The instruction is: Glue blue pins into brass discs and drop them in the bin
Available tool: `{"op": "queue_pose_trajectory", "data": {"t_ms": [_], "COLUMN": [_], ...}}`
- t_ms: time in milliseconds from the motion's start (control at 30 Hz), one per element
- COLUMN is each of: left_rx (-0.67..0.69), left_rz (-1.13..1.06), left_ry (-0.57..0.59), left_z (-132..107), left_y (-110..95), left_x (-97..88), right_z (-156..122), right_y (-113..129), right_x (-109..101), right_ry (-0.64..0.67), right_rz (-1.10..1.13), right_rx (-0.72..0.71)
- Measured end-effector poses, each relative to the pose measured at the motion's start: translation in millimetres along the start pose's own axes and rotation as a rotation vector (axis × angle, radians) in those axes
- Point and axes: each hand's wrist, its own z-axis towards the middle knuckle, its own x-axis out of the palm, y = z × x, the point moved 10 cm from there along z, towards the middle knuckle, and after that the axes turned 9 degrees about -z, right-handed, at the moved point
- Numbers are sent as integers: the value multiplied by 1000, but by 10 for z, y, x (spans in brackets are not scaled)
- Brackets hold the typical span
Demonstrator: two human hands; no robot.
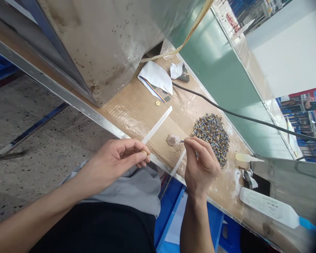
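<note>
My left hand (129, 156) is closed in a pinch at the table's front edge, with a small yellow disc (144, 153) between thumb and fingers. My right hand (201, 161) pinches a small dark part (182, 141), whose tip points left. That tip is beside a small round clear dish (171, 140) on a cardboard sheet (167, 131). Behind my right hand lies a heap of tiny blue, brass and dark metal parts (212, 135). Another yellow disc (158, 103) rests farther back on the table.
White cloth or paper (156, 77) lies at the back beside a metal box (107, 45). A black cable (213, 103) crosses to the right. On the right are a squeeze bottle (246, 157), a tape roll (249, 177) and a white bottle (268, 207). A blue crate (171, 211) sits below.
</note>
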Motion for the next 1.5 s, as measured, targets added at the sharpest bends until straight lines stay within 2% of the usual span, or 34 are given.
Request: {"op": "queue_pose_trajectory", "data": {"t_ms": [167,300,567,733,1167,1300,1400,1500], "left_rx": [-82,-92,-127,-121,-78,-71,-45,-28], "left_rz": [-86,-84,-100,-169,-151,-160,-180,-150], "left_ry": [-4,-16,-23,0,19,-1,-7,-5], "left_z": [-11,-12,-24,-15,-20,0,9,9], "left_y": [41,28,131,105,80,26,-43,-67], "left_x": [39,26,4,42,128,203,311,419], "right_z": [-2,-15,-3,-3,-18,-35,-110,-227], "right_y": [42,58,97,24,-29,-65,-20,132], "right_x": [16,29,15,-62,-36,-115,-227,-228], "right_ry": [-11,-15,-33,-93,-71,-102,-149,-123], "right_rz": [-2,-7,-22,-55,-71,-83,40,247], "right_rx": [-46,-65,-86,-30,3,43,118,167]}}
